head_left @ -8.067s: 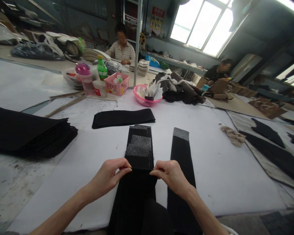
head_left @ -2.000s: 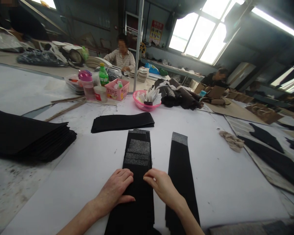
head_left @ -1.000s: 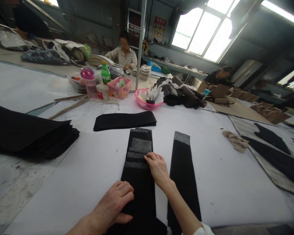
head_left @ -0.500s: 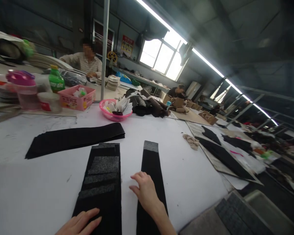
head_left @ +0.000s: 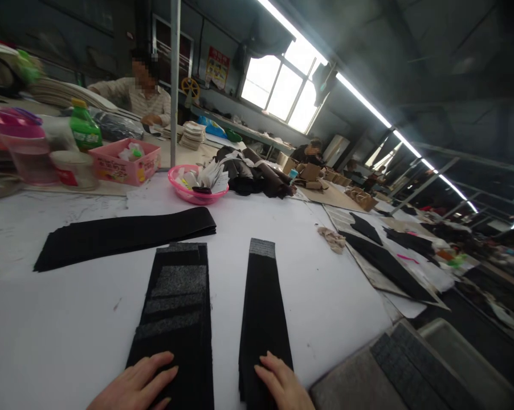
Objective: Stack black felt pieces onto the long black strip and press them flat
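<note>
Two long stacks of black fabric strips lie side by side on the white table [head_left: 60, 330]. My left hand [head_left: 133, 387] rests flat and open on the near end of the left stack [head_left: 175, 307], whose strips are stepped with grey bands showing. My right hand [head_left: 280, 384] lies with fingers stretched on the near end of the narrower right stack [head_left: 263, 307], which has a grey far end. Another black strip pile [head_left: 124, 233] lies crosswise behind them.
A pink bowl [head_left: 197, 188] of papers, a pink box [head_left: 126, 162], a green bottle [head_left: 85, 128] and cups stand at the back. Dark cloth [head_left: 252, 176] is heaped beyond. Two people sit at far tables. Black pieces on cardboard [head_left: 385, 262] lie right. The table edge drops near right.
The view has swung right and tilted. My right hand has slid off the left stack onto the right stack and back toward me. My left hand stays flat on the left stack.
</note>
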A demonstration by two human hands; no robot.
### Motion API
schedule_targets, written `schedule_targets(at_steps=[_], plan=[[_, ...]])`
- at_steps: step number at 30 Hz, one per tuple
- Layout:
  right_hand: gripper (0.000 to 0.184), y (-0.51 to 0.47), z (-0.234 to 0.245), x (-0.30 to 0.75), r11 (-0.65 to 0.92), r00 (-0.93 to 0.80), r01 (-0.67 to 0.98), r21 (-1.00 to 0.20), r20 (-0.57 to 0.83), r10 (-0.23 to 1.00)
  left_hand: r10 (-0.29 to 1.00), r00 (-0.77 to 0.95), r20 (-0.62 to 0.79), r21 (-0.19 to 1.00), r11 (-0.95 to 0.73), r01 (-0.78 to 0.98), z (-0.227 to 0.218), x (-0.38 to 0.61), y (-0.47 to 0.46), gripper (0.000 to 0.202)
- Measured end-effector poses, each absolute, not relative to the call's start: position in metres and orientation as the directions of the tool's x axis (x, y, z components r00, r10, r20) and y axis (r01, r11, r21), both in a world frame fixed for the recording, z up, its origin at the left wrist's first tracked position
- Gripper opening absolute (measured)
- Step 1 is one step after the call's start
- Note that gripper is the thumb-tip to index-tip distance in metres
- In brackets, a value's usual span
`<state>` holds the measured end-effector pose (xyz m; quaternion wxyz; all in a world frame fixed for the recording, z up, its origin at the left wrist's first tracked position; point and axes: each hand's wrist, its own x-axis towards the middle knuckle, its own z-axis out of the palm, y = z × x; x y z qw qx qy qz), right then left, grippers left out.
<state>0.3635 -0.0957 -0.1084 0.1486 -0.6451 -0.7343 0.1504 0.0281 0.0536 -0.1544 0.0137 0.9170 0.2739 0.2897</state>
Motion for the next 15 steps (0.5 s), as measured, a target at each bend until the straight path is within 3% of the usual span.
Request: schedule_targets(at_steps=[2,5,7,11,15], plan=[[0.062,-0.095,-0.077,0.366,0.015,-0.065,0.802,-0.598,-0.062,0.996,0.560,0.678,0.476,0.243,-0.825,0.511,-0.134,0.030,0.050,0.028],[0.033,-0.092,-0.053,0.373,-0.202,0.146,0.608,-0.768,-0.143,0.979,0.610,0.676,0.413,0.340,-0.792,0.507,-0.117,0.033,0.046,0.025],[0.019,-0.093,-0.054,0.378,-0.289,0.222,0.486,-0.825,-0.203,0.954,0.625,0.689,0.367,0.379,-0.777,0.503,-0.116,0.032,0.045,0.026],[0.032,-0.097,-0.071,0.387,-0.376,0.284,0.270,-0.887,-0.299,0.911,0.630,0.705,0.326,0.418,-0.765,0.490,-0.119,0.029,0.044,0.026],[0.039,-0.098,-0.070,0.389,-0.380,0.252,0.246,-0.892,-0.320,0.913,0.616,0.722,0.316,0.414,-0.774,0.479,-0.119,0.027,0.045,0.025]])
